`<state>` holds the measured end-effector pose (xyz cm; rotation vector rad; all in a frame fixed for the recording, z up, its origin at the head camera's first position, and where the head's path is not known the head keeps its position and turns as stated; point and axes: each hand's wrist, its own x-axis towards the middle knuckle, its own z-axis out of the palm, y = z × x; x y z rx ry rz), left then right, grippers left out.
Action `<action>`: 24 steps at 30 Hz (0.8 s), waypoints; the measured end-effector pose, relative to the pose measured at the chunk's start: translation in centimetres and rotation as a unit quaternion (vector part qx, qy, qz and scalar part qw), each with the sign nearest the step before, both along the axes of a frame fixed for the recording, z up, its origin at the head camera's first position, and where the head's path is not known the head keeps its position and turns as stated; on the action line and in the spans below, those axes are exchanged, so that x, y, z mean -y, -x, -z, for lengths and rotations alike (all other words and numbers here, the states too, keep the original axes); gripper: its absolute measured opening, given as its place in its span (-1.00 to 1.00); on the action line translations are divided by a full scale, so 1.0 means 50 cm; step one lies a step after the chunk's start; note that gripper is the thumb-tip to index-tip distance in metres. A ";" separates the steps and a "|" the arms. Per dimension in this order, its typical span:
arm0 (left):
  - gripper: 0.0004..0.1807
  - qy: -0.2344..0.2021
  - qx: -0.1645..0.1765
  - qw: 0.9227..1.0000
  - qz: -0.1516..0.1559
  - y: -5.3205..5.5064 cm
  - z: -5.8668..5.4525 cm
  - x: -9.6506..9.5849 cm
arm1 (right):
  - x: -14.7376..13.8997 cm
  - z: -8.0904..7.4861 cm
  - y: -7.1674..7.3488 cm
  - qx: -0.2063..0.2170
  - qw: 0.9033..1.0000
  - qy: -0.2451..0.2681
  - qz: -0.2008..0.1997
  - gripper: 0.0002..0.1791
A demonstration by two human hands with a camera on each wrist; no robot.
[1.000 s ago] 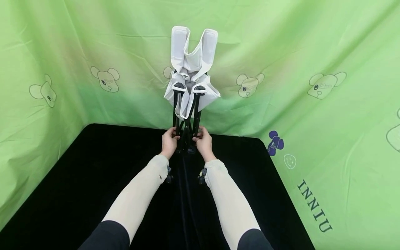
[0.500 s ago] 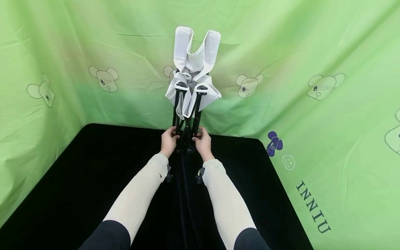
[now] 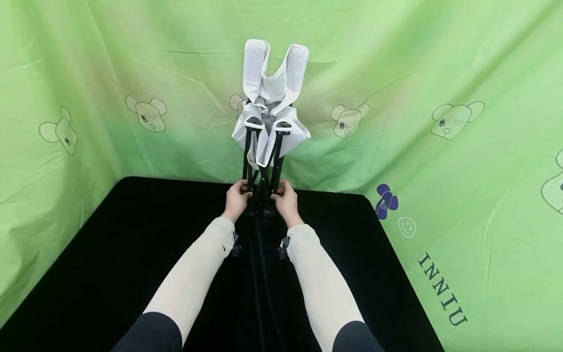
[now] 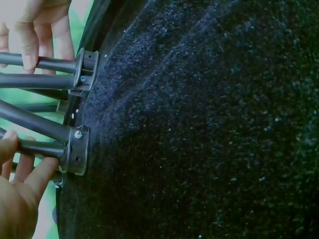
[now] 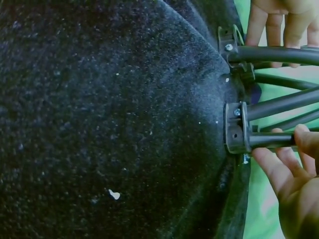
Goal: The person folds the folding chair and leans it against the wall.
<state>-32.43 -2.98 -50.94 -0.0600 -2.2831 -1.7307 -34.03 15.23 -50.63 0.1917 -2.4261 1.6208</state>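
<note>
A folded camp chair (image 3: 272, 93) stands upright near the far edge of the black-covered table, its white fabric bunched over black tubular legs. Low on its left side, my left hand (image 3: 236, 200) pinches a leg tube between thumb and fingers. Opposite it, my right hand (image 3: 287, 201) holds a leg tube on the right at about the same height. In the left wrist view the thumb and fingers of the left hand (image 4: 22, 191) lie around a tube just above its foot bracket (image 4: 76, 152). The right wrist view shows the right hand (image 5: 296, 181) likewise beside a bracket (image 5: 237, 128).
Black fuzzy cloth (image 3: 132, 254) covers the table and rises in a ridge along the middle. Green curtains (image 3: 396, 58) printed with bear heads hang behind the chair and along both sides. A white speck (image 5: 114, 194) lies on the cloth.
The chair's top tipped slightly to the right and has since eased back a little. Both hands keep their hold on the legs in nearly the same place.
</note>
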 end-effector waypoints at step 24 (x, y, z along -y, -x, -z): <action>-0.52 0.052 0.013 0.999 0.006 -0.001 -0.006 0.006 | -0.005 -0.005 -0.008 -0.010 0.998 -0.062 0.005 -0.54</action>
